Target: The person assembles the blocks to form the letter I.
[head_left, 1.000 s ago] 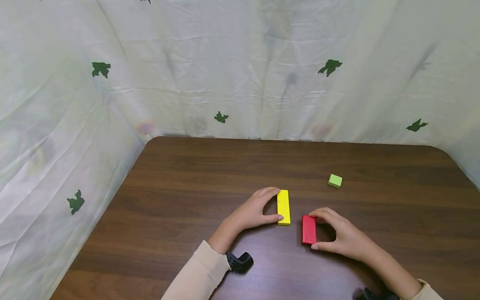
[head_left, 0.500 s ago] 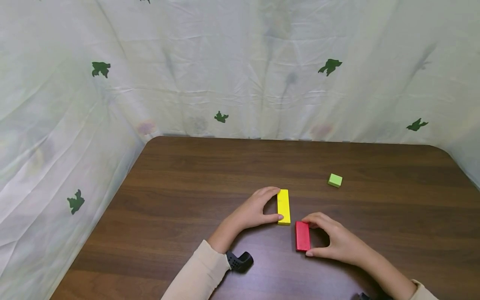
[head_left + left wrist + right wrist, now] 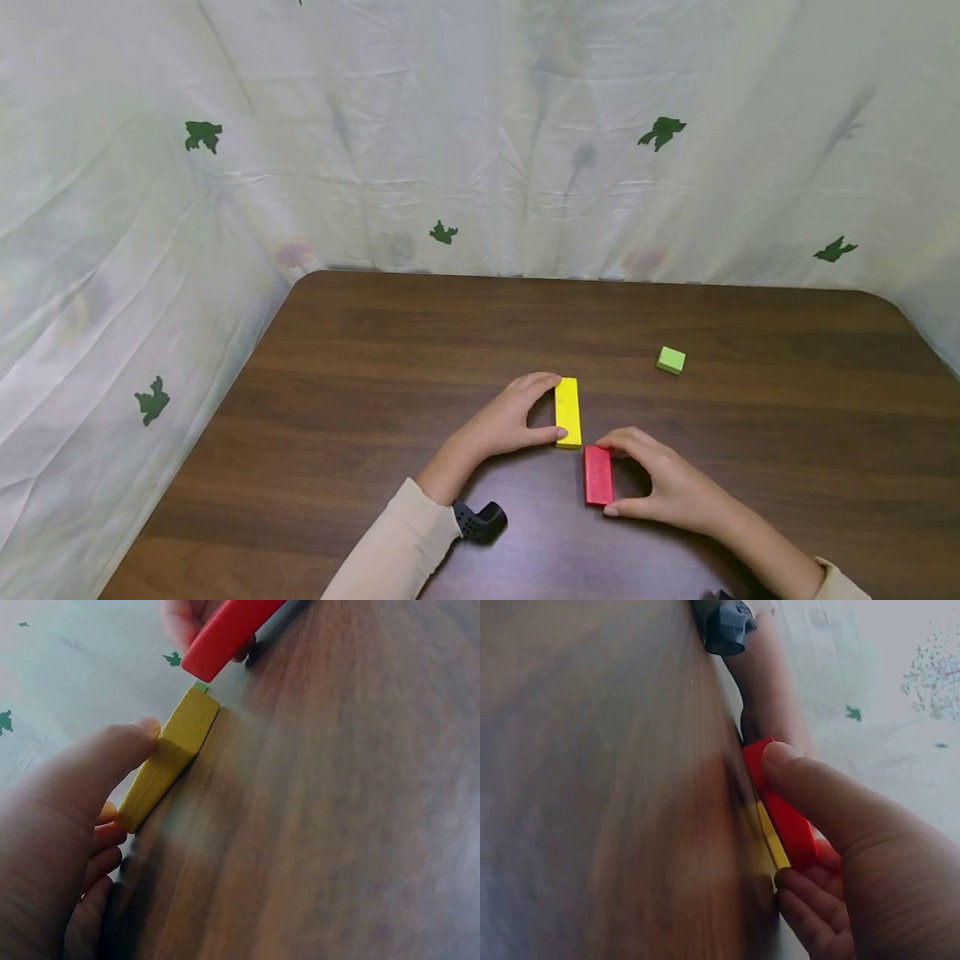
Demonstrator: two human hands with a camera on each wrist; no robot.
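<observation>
A long yellow wooden block (image 3: 567,412) lies flat on the brown table. My left hand (image 3: 506,423) pinches it by its two ends, thumb at the near end and fingers at the far end. Just right of and nearer than it is a red block (image 3: 598,477), which my right hand (image 3: 670,485) holds the same way. In the right wrist view, the yellow block (image 3: 771,834) shows past the lower edge of the red block (image 3: 793,825). From the left wrist, the red block (image 3: 229,637) appears beyond the near end of the yellow one.
A small light-green block (image 3: 671,360) sits farther back on the right of the table (image 3: 375,350). Behind the table hangs a pale curtain (image 3: 487,142) with dark green leaf-like shapes. A black wrist camera (image 3: 482,523) is strapped by the left sleeve.
My right hand has brought the red block left and a little toward me, close to the near end of the yellow block. The left hand and yellow block have stayed in place.
</observation>
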